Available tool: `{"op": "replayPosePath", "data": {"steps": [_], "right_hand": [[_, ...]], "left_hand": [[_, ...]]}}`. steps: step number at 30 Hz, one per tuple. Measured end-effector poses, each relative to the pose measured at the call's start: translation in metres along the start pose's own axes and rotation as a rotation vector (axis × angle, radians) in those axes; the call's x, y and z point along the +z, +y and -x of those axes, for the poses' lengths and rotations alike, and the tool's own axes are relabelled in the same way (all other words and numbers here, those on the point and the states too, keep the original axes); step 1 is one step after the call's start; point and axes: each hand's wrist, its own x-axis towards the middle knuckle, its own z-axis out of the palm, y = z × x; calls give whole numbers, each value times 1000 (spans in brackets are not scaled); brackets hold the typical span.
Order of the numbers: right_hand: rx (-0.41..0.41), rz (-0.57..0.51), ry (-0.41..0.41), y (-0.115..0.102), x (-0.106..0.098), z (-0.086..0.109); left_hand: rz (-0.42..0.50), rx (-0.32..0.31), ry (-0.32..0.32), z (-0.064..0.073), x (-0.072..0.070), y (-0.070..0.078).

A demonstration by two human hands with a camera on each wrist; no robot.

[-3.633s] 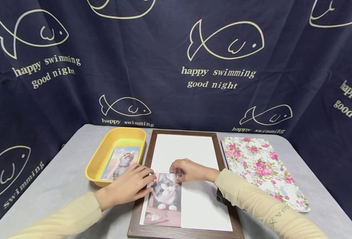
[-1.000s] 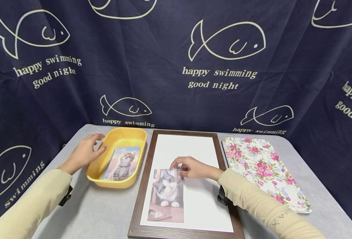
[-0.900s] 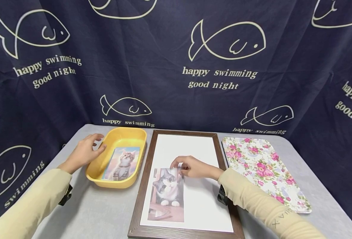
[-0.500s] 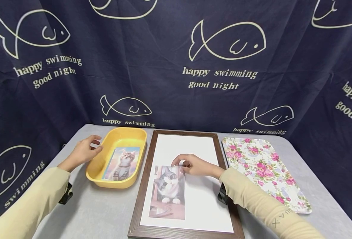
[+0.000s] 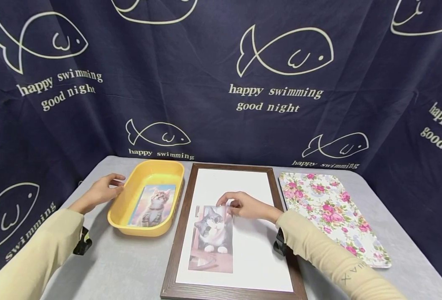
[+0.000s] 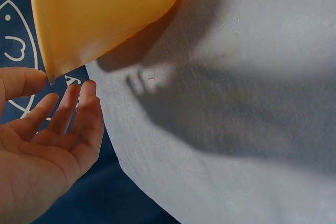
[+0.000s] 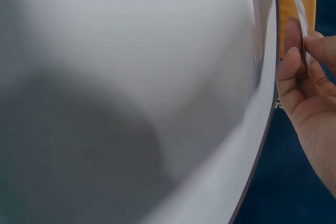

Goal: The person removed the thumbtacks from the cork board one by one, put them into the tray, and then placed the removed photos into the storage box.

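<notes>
My right hand (image 5: 245,206) pinches the upper right corner of a grey-and-white cat photo print (image 5: 212,241). The print hangs over the lower left of the white board in a brown frame (image 5: 179,233). In the right wrist view, its thin edge (image 7: 299,3) passes between the thumb and fingers. My left hand (image 5: 102,189) is at the left rim of a yellow plastic tub (image 5: 125,200), fingers loosely bent. Its thumb tip lies right at the rim in the left wrist view, and the other fingers curve below. A kitten photo print (image 5: 155,206) lies inside the tub.
Right of the frame lies a floral-patterned board (image 5: 331,214) with rounded corners. All of this rests on a grey table cloth (image 5: 131,262). A dark blue curtain (image 5: 221,133) with fish drawings hangs behind and on both sides.
My left hand left the cat print, went over to the tub's left rim, then drew back slightly left and down. My right hand has raised the print a little, upward and right.
</notes>
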Motion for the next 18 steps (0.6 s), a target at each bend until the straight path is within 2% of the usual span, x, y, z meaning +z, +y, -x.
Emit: {"op": "replayPosePath", "data": {"steps": [5,8,18], "right_hand": [[2,-16,10,1,-3,-1],[-3,-26,18,3,-6,-1],[17,-54,51,5,-15,-4]], "left_hand": [[100,-35,-75,0,-2,0],[130,-50,-109,0,-3,0],[144,-105,-144,-1,-4,2]]}}
